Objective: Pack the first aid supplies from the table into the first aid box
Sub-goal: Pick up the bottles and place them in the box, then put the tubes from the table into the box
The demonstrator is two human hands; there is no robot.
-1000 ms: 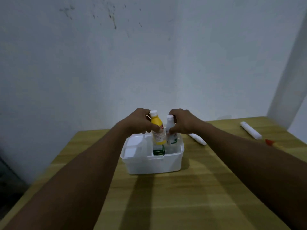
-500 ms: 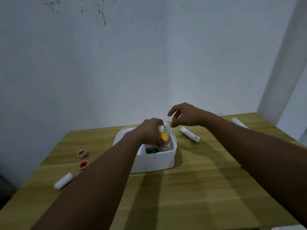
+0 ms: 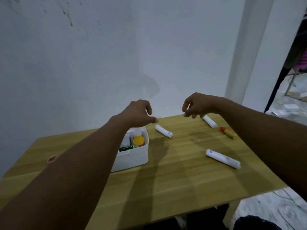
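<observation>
Left hand (image 3: 137, 115) and right hand (image 3: 198, 105) hover loosely curled, holding nothing, above the bench (image 3: 166, 180); the first aid box (image 3: 132, 161) contains a yellow bottle (image 3: 138, 140), with white rolls (image 3: 223, 158) lying to its right

Both arms are bare and reach forward, well apart from each other. The left forearm (image 3: 74, 163) runs from the lower left corner diagonally up and to the right, with the wrist nearly straight. The left hand (image 3: 137, 115) is turned palm down; its fingers (image 3: 147, 106) are loosely curled and its thumb (image 3: 153, 120) points to the right. It holds nothing. The right forearm (image 3: 257, 130) comes in from the right edge and rises to the left. Its wrist is bent downward, so the right hand (image 3: 197, 105) droops, palm down, with fingers (image 3: 186, 105) hanging loosely curled. It also holds nothing. The two hands are level and apart.
</observation>
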